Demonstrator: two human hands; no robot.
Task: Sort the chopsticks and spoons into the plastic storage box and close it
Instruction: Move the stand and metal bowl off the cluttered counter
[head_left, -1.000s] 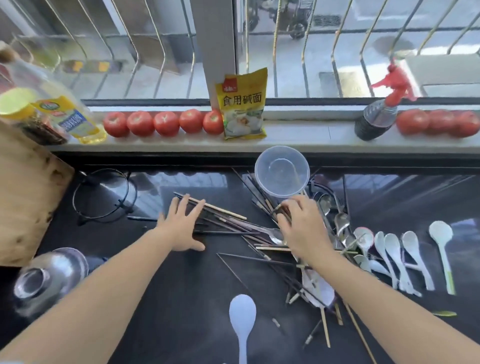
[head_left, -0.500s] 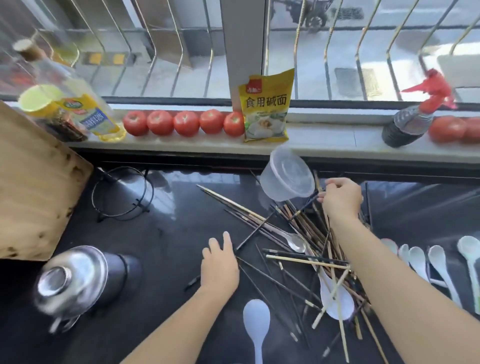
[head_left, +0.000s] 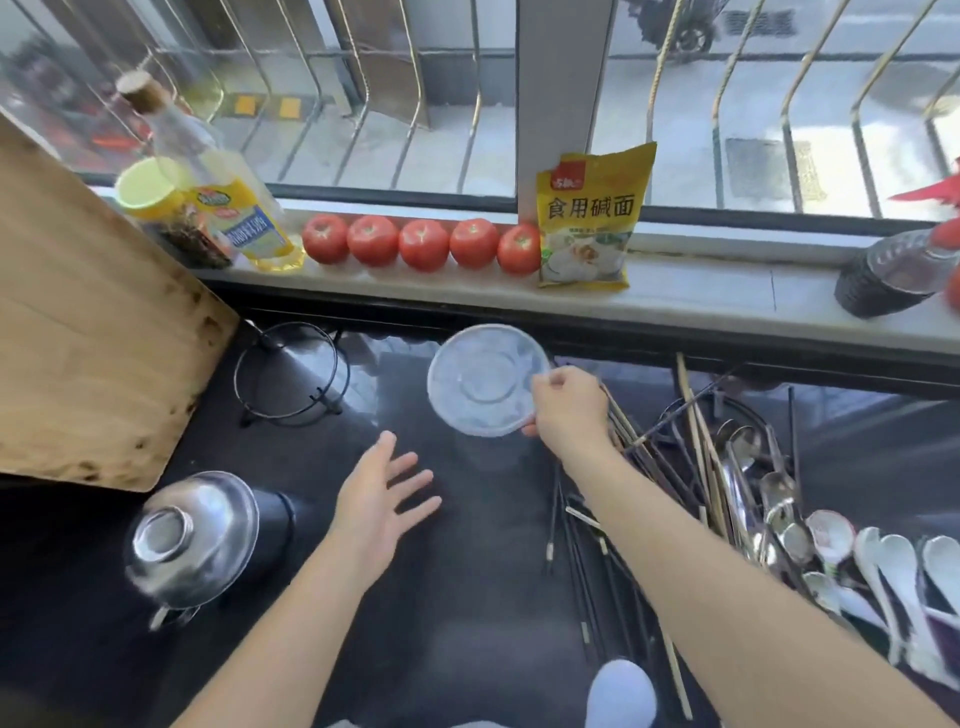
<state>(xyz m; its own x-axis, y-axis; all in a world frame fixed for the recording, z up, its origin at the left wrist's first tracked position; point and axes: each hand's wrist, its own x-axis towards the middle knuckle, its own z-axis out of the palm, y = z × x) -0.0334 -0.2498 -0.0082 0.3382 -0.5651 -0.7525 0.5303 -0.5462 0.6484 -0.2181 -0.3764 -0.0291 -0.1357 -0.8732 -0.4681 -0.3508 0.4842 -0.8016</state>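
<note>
**Container in hand, nothing sorted yet**

Your right hand (head_left: 569, 410) pinches the right edge of the clear plastic storage box (head_left: 488, 380) and holds it just above the dark counter (head_left: 467, 597), at the far middle of the work area. Whether it shows you its mouth or its base cannot be told through the clear plastic. Nothing appears to be inside it.

Your left hand (head_left: 382, 512) hangs over the counter with fingers spread, holding nothing, near and left of the box.

The chopsticks (head_left: 649, 452) lie in a loose heap directly right of your right hand, and more run under that forearm toward you. Their long axes mostly run near-to-far with a slant, not side to side. The metal spoons (head_left: 737, 462) and the white spoons (head_left: 893, 571) lie further right; one white spoon (head_left: 621, 693) sits at the near edge.

Judgement: the box is left of all the cutlery, and your right hand is the nearer one to it but occupied. The free left hand would have to cross over to reach the heap.
</note>
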